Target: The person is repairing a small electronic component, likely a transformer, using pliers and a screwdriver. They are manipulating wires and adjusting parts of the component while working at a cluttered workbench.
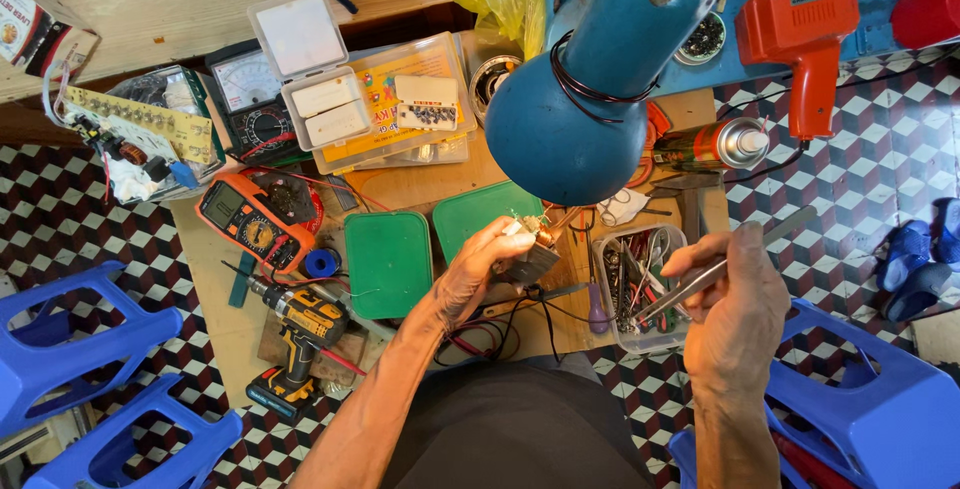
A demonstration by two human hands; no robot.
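two hands work under the blue lamp: the left hand is closed around a small electronic part, held up just above the table, while the right hand pinches metal tweezers pointing toward it. it looks like the probing or picking step; closing in calls for a steady tip. room is tight: a clear tool tray sits between the hands, green lids lie just left of the left hand, and a yellow drill lies farther left.
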